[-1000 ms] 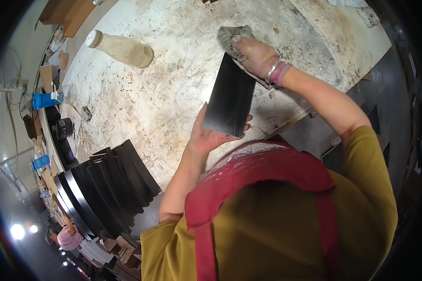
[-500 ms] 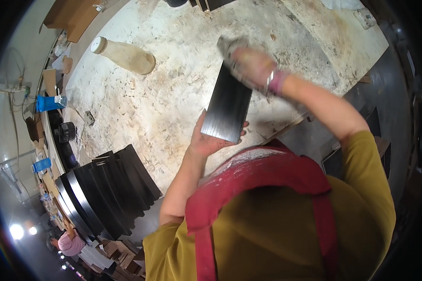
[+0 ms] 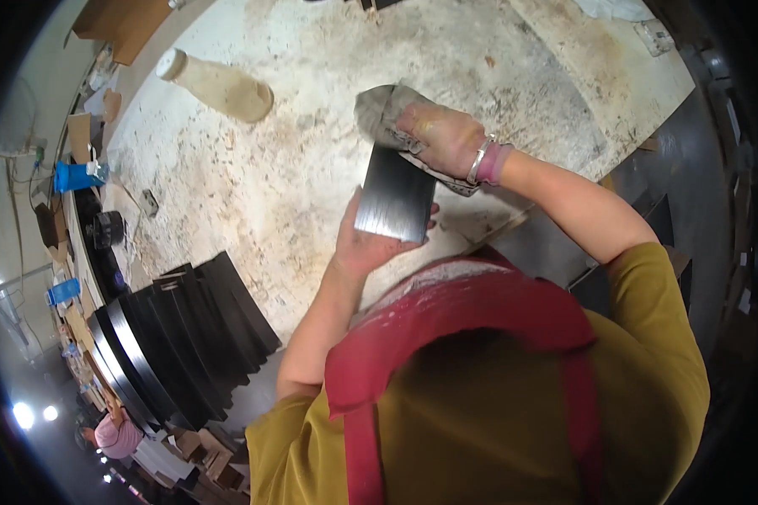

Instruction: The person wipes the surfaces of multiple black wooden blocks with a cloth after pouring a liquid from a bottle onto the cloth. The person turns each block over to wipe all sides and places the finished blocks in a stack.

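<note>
A flat black rectangular board with a glossy near end lies across my left hand, which grips it from below and along its edges. My right hand has its fingers closed round a grey cloth, pressed over the far end of the board. That far end is hidden beneath the cloth and hand. Both hands are above the stained pale table, close in front of my red apron.
A bottle of cloudy beige liquid lies on the table at the far left. At the near left stands a row of several black boards. Cardboard sits at the upper left. A person in pink is in the distance at lower left.
My right hand has moved nearer and slightly left with the cloth, covering more of the board's far end. The board and left hand have shifted slightly left and away from me.
</note>
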A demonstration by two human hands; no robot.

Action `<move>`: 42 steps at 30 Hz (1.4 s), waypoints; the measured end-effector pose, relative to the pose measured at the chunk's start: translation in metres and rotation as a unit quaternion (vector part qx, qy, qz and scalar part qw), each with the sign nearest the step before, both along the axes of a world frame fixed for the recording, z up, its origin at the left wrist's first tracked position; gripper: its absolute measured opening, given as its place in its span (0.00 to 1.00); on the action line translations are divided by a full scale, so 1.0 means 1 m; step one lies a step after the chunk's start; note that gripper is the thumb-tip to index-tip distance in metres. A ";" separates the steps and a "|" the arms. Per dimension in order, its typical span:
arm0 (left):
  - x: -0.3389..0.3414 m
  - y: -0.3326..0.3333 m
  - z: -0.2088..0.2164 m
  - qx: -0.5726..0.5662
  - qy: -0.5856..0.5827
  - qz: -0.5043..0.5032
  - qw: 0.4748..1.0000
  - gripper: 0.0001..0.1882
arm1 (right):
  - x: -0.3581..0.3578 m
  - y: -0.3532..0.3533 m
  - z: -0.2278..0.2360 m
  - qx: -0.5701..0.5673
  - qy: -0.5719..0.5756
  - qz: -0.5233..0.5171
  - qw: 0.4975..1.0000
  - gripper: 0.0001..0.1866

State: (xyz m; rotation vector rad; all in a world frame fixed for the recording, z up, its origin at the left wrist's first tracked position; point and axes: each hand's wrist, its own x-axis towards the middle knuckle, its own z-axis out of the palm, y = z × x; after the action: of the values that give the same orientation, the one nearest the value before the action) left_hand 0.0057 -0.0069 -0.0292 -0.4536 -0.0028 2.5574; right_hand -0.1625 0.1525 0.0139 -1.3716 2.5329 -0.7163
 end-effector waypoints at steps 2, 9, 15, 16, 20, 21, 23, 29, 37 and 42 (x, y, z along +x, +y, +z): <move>-0.001 0.002 0.002 0.040 -0.002 -0.002 0.999 0.42 | -0.010 0.002 -0.017 0.023 0.037 -0.104 0.994 0.19; 0.019 -0.001 -0.014 0.075 -0.037 0.033 0.996 0.40 | 0.042 -0.017 0.004 -0.121 0.086 0.062 0.987 0.18; -0.002 -0.001 0.004 0.001 -0.019 -0.010 1.000 0.41 | -0.010 -0.001 -0.010 -0.064 -0.025 -0.067 0.995 0.15; -0.004 -0.003 0.010 0.012 -0.005 0.006 1.000 0.38 | -0.039 0.021 -0.010 0.023 -0.005 -0.172 0.985 0.19; -0.006 -0.051 0.016 -0.253 -0.042 -0.016 0.967 0.23 | -0.082 0.083 -0.056 0.005 0.073 -0.137 0.988 0.28; -0.002 -0.065 0.018 -0.423 -0.014 -0.053 0.905 0.21 | -0.080 0.082 -0.060 -0.006 0.052 -0.152 0.987 0.29; 0.006 -0.080 0.034 -0.700 0.045 -0.131 0.701 0.18 | -0.067 0.074 -0.053 0.032 0.050 -0.176 0.983 0.31; -0.015 0.006 0.033 -0.971 0.175 -0.053 0.155 0.44 | -0.079 0.088 -0.083 -0.051 0.059 -0.187 0.979 0.28; -0.011 0.034 0.025 -0.984 0.129 -0.037 0.115 0.39 | -0.093 0.081 -0.092 0.007 0.051 -0.191 0.980 0.29; 0.017 0.020 0.060 -0.952 0.034 0.060 0.299 0.38 | -0.089 0.075 -0.103 -0.037 0.023 -0.173 0.984 0.28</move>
State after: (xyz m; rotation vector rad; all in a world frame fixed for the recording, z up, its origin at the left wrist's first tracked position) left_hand 0.0228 0.0128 0.0307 -0.9438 3.1073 1.0580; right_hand -0.2511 0.2279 -0.0886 -0.9838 2.8436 -0.8516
